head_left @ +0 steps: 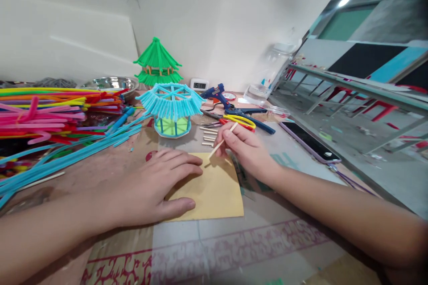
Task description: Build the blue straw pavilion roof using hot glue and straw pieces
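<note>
A yellow sheet [217, 196] lies flat on the table in front of me. My left hand [167, 182] rests on its left part, fingers stretched out and thumb apart. Pinched in my right hand [240, 144] is a thin wooden stick [222, 142], slanted with its lower tip at or just above the sheet's upper part; I cannot tell if it touches. Several short wooden sticks [207, 136] lie behind the sheet. Beyond my left hand stands a small blue pipe-cleaner pavilion [172, 109] with a light green base, and a green pagoda-like roof [157, 62] is behind it.
Colourful pipe cleaners [50, 113] are heaped at the left, before a metal bowl [112, 83]. Pliers [257, 122], a blue glue gun [217, 93], a small digital clock [199, 83] and a clear plastic jug [267, 75] stand or lie farther back. A phone [309, 142] lies at right.
</note>
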A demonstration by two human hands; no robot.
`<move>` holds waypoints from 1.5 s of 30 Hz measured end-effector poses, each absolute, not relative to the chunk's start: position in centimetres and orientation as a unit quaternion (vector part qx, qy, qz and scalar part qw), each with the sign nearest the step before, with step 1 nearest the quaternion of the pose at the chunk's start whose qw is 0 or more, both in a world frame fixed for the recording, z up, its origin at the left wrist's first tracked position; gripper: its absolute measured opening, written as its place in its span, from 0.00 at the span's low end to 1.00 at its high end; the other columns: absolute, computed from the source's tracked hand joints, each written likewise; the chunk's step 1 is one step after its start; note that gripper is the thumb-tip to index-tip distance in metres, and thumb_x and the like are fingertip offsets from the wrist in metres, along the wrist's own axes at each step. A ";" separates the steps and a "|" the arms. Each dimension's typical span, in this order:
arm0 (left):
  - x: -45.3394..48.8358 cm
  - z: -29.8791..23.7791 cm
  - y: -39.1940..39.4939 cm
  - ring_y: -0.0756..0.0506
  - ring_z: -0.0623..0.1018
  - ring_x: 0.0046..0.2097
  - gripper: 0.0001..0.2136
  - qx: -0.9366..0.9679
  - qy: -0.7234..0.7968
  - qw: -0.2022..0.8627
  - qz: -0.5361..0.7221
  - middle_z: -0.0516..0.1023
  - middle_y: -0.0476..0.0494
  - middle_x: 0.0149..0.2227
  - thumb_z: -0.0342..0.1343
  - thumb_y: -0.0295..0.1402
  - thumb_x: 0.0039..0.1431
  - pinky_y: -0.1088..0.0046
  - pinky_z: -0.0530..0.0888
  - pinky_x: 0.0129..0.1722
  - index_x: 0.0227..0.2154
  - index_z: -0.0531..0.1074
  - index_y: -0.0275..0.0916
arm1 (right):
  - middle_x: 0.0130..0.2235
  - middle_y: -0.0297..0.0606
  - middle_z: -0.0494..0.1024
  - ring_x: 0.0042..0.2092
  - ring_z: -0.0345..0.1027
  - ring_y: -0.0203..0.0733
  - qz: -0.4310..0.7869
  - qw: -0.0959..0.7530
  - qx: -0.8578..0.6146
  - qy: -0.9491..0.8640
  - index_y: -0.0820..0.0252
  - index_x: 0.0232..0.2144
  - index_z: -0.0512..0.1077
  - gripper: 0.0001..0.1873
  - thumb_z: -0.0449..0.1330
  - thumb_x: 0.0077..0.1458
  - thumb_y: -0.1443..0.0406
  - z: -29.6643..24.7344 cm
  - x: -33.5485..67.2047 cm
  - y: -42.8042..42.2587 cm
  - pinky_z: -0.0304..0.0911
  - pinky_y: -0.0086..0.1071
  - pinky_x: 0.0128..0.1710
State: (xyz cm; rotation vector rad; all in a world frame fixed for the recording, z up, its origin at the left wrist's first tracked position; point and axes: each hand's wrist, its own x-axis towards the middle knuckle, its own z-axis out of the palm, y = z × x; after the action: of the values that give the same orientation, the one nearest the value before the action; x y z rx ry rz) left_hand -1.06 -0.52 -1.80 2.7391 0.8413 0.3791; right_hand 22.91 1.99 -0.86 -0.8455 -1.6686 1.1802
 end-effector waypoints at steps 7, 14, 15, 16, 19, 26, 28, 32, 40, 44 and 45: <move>-1.0 -1.8 -0.6 0.35 0.69 0.55 0.22 0.922 0.330 0.131 0.153 0.69 0.38 0.54 0.59 0.48 0.53 0.54 0.69 0.53 0.47 0.70 0.40 | 0.28 0.34 0.68 0.31 0.62 0.37 0.206 0.342 -0.368 -0.840 0.57 0.30 0.63 0.16 0.45 0.68 0.58 -0.8 22.7 1.4 0.57 0.31 0.33; -0.9 -1.7 -0.4 0.35 0.68 0.56 0.23 0.933 0.306 0.115 0.148 0.69 0.39 0.56 0.57 0.48 0.55 0.54 0.67 0.55 0.50 0.69 0.41 | 0.32 0.36 0.72 0.33 0.64 0.38 0.175 0.265 -0.280 -0.906 0.57 0.32 0.64 0.14 0.44 0.68 0.61 -0.8 21.8 1.8 0.58 0.31 0.35; -0.9 -1.7 -0.4 0.35 0.69 0.56 0.23 0.933 0.308 0.113 0.146 0.69 0.39 0.55 0.57 0.48 0.55 0.54 0.68 0.55 0.50 0.69 0.41 | 0.31 0.36 0.71 0.33 0.64 0.38 0.156 0.262 -0.296 -0.905 0.57 0.32 0.64 0.14 0.44 0.68 0.61 -0.8 21.9 2.0 0.57 0.32 0.34; -0.9 -1.6 -0.5 0.35 0.69 0.55 0.22 0.933 0.311 0.112 0.144 0.70 0.39 0.55 0.57 0.48 0.55 0.55 0.68 0.54 0.49 0.70 0.41 | 0.30 0.36 0.71 0.32 0.63 0.39 0.137 0.261 -0.315 -0.902 0.58 0.32 0.64 0.14 0.44 0.68 0.61 -0.9 22.1 2.2 0.57 0.32 0.34; -0.9 -1.4 -0.5 0.36 0.70 0.54 0.22 0.933 0.315 0.107 0.138 0.70 0.39 0.54 0.56 0.48 0.56 0.55 0.68 0.54 0.48 0.70 0.40 | 0.30 0.36 0.70 0.32 0.63 0.39 0.117 0.270 -0.327 -0.898 0.58 0.32 0.64 0.14 0.44 0.67 0.62 -1.0 22.4 2.3 0.57 0.32 0.33; -0.9 -1.4 -0.5 0.35 0.69 0.55 0.23 0.936 0.314 0.099 0.127 0.70 0.38 0.55 0.56 0.49 0.56 0.54 0.68 0.54 0.49 0.69 0.40 | 0.30 0.37 0.71 0.32 0.63 0.40 0.094 0.264 -0.306 -0.910 0.58 0.31 0.64 0.14 0.44 0.67 0.61 -0.9 22.6 2.2 0.57 0.33 0.34; -0.9 -1.4 -0.5 0.35 0.69 0.55 0.22 0.934 0.316 0.102 0.128 0.69 0.39 0.54 0.56 0.49 0.56 0.55 0.68 0.53 0.48 0.69 0.40 | 0.30 0.38 0.71 0.32 0.64 0.40 0.095 0.271 -0.312 -0.905 0.58 0.32 0.64 0.14 0.44 0.67 0.62 -0.9 22.6 2.1 0.57 0.33 0.34; -0.9 -1.4 -0.5 0.36 0.69 0.55 0.23 0.936 0.308 0.103 0.134 0.69 0.39 0.55 0.56 0.49 0.56 0.55 0.67 0.54 0.50 0.68 0.41 | 0.31 0.38 0.73 0.34 0.65 0.40 0.129 0.268 -0.253 -0.921 0.58 0.32 0.65 0.13 0.44 0.67 0.63 -0.8 22.5 1.8 0.59 0.34 0.35; -0.9 -1.4 -0.5 0.35 0.69 0.54 0.23 0.937 0.305 0.106 0.135 0.70 0.39 0.54 0.56 0.48 0.56 0.54 0.67 0.53 0.50 0.69 0.40 | 0.30 0.39 0.72 0.33 0.64 0.41 0.099 0.275 -0.270 -0.917 0.58 0.32 0.65 0.13 0.45 0.66 0.64 -0.9 22.7 1.9 0.57 0.34 0.35; -0.9 -1.5 -0.5 0.36 0.69 0.54 0.22 0.933 0.311 0.109 0.142 0.69 0.39 0.54 0.56 0.48 0.57 0.55 0.67 0.53 0.49 0.69 0.40 | 0.29 0.40 0.71 0.32 0.63 0.42 0.054 0.261 -0.307 -0.914 0.58 0.30 0.64 0.14 0.45 0.66 0.63 -0.9 22.7 2.3 0.56 0.35 0.33; -0.9 -1.4 -0.5 0.36 0.70 0.54 0.21 0.933 0.314 0.108 0.141 0.69 0.39 0.54 0.55 0.48 0.57 0.55 0.68 0.53 0.48 0.69 0.40 | 0.29 0.40 0.71 0.33 0.63 0.42 0.053 0.269 -0.317 -0.908 0.58 0.30 0.64 0.14 0.45 0.66 0.63 -0.9 22.7 2.3 0.56 0.35 0.34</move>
State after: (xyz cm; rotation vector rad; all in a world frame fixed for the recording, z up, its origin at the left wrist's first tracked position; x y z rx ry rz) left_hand -0.89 -0.52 -1.42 2.7439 0.9250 0.4139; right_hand 22.71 2.27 -0.88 -0.8540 -2.4476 0.1436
